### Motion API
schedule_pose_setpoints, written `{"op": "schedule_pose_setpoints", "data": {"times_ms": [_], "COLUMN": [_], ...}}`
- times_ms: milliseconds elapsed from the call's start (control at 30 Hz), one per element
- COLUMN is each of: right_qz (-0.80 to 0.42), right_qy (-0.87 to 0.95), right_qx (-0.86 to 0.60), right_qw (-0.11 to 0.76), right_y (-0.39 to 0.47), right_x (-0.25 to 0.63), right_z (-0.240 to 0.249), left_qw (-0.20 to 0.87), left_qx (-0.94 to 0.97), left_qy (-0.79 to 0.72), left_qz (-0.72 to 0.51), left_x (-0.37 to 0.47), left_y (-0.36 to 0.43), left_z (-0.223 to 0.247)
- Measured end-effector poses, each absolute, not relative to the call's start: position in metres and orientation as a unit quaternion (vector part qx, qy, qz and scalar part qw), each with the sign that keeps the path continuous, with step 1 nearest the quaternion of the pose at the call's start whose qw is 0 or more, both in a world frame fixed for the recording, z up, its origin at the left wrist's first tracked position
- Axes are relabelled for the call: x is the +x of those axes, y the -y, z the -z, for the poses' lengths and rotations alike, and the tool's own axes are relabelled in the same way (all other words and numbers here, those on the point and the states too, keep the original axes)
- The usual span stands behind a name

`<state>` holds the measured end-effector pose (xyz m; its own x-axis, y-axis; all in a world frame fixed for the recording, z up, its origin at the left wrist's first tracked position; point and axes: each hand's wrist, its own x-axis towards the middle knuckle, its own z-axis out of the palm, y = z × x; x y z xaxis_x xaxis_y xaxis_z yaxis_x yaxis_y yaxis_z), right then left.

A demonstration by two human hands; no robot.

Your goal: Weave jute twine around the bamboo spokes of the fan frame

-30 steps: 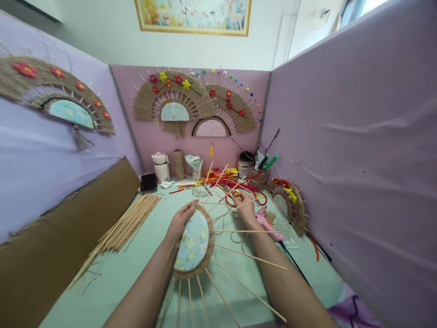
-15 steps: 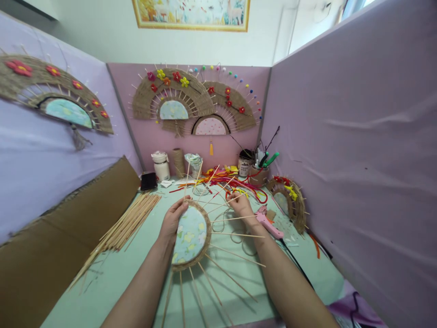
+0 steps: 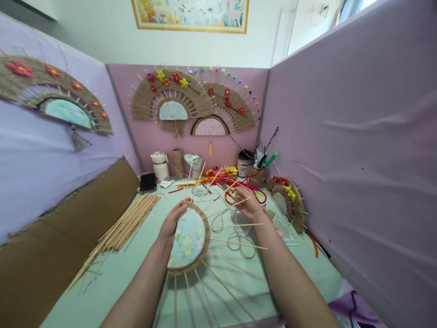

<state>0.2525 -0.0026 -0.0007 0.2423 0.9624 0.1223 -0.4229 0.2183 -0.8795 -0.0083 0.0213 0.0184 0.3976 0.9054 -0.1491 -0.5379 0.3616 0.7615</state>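
Note:
My left hand (image 3: 175, 219) grips a half-round fan frame at the top of its straight edge, thumb in front. The frame's centre is pale blue floral fabric (image 3: 187, 239), bordered by a band of wound twine (image 3: 207, 237). Thin wooden sticks (image 3: 237, 225) spread out from the curved rim. To the right, beside the upper stick tips, my right hand (image 3: 248, 203) is closed with its fingertips pinched on thin twine. Loose loops of this twine (image 3: 241, 246) hang or lie below the hand, behind the sticks.
Wooden sticks (image 3: 131, 223) lie in a pile at left beside a cardboard sheet (image 3: 68, 246). At the back are a twine spool (image 3: 177, 163), a white jar (image 3: 160, 166), red and orange pipe cleaners (image 3: 218, 178) and a tool pot (image 3: 256, 175). A small finished fan (image 3: 293, 205) leans right.
My right hand has moved right and slightly up, now covering most of the pink glue gun. The fan frame has turned slightly, its lower sticks shifting left. My left hand keeps its hold.

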Motion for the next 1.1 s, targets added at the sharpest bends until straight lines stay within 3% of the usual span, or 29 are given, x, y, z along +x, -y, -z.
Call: {"op": "schedule_pose_setpoints", "data": {"times_ms": [200, 833, 1100], "right_qz": [-0.575, -0.519, -0.512], "right_qy": [0.25, 0.218, 0.252], "right_qx": [-0.24, -0.155, -0.12], "right_qw": [0.741, 0.812, 0.813], "right_y": [0.007, 0.014, 0.023], "right_x": [0.264, 0.267, 0.268], "right_z": [-0.003, -0.012, -0.02], "left_qw": [0.811, 0.842, 0.832], "left_qx": [0.294, 0.366, 0.357], "left_qy": [-0.3, -0.29, -0.313], "left_qz": [-0.406, -0.27, -0.286], "left_x": [-0.005, 0.011, 0.011], "left_y": [-0.016, -0.007, -0.01], "left_z": [-0.021, -0.003, 0.0]}}
